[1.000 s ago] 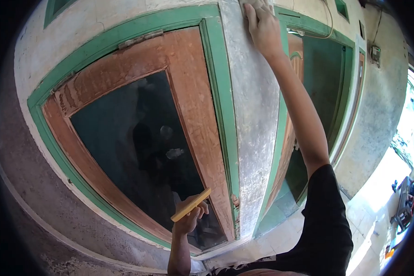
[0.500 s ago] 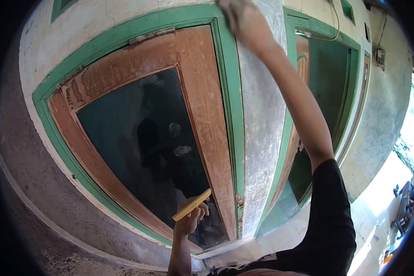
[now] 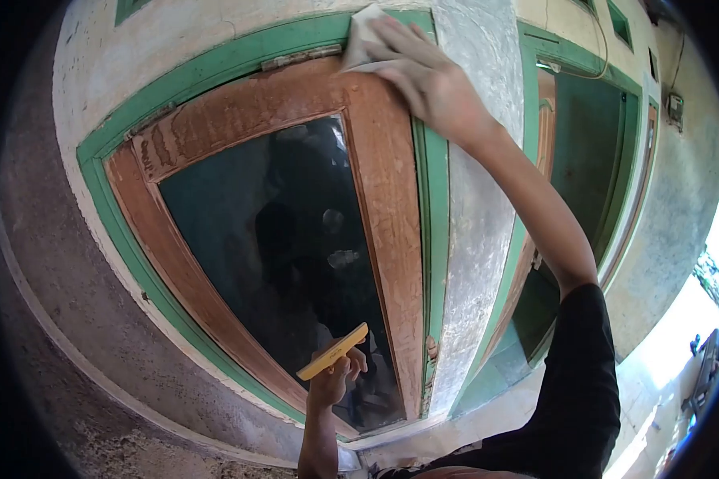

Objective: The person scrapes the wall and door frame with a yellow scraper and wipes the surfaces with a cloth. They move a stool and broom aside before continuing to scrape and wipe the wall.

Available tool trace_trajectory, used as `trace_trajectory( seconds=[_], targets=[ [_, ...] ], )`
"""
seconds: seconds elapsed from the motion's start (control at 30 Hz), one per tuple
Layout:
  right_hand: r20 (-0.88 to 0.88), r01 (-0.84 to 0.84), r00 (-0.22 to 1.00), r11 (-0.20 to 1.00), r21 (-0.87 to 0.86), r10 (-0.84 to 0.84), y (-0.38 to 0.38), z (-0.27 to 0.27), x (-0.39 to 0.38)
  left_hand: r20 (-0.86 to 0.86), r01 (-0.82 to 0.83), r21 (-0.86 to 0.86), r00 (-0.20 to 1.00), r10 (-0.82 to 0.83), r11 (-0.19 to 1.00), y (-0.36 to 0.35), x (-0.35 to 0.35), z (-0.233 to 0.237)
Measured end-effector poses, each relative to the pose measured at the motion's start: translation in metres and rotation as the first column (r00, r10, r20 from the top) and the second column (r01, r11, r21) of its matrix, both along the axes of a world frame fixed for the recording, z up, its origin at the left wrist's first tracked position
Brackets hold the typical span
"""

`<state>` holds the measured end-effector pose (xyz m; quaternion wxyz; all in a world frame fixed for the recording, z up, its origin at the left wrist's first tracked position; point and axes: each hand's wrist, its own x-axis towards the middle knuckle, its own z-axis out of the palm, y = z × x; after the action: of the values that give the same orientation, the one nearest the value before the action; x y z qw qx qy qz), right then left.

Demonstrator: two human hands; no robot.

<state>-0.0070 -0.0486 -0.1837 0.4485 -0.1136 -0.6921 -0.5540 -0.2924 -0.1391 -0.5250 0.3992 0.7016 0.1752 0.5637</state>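
Observation:
My right hand (image 3: 423, 80) is raised to the top corner of the window, its fingers pressing a pale sheet or cloth (image 3: 365, 40) against the green frame (image 3: 216, 72) and the edge of the brown wooden sash (image 3: 383, 184). Low in front of the dark glass (image 3: 272, 215), my left hand (image 3: 333, 383) holds a flat yellow tool (image 3: 333, 351), tilted up to the right. The sash's brown surface looks patchy and worn.
A grey plastered post (image 3: 487, 199) stands right of the window. Beyond it is an open doorway with a green frame (image 3: 633, 152). A small meter box (image 3: 675, 108) hangs on the far wall. Various objects (image 3: 707, 367) lie at the far right.
My right hand has come down slightly, and the pale sheet now shows under its fingers. The window appears shifted to the right in view. My left hand still holds the yellow tool.

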Motion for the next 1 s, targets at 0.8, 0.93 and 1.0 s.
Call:
trace_trajectory(
  seconds=[0.8, 0.93, 1.0],
  targets=[
    [-0.224, 0.075, 0.972, 0.997, 0.031, -0.066, 0.013, 0.104, -0.012, 0.016, -0.057, -0.029, 0.998, 0.058, 0.998, -0.018, -0.032, -0.011],
    [-0.6, -0.108, 0.799, 0.973, -0.203, -0.036, -0.001, 0.065, 0.031, 0.111, -0.014, -0.067, 0.994, 0.022, 0.998, -0.033, -0.031, -0.014],
    [-0.512, 0.01, 0.857, 0.995, -0.1, -0.06, 0.008, 0.003, 0.05, 0.14, -0.013, -0.081, 0.99, 0.024, 0.997, -0.039, -0.034, -0.018]
  ],
)
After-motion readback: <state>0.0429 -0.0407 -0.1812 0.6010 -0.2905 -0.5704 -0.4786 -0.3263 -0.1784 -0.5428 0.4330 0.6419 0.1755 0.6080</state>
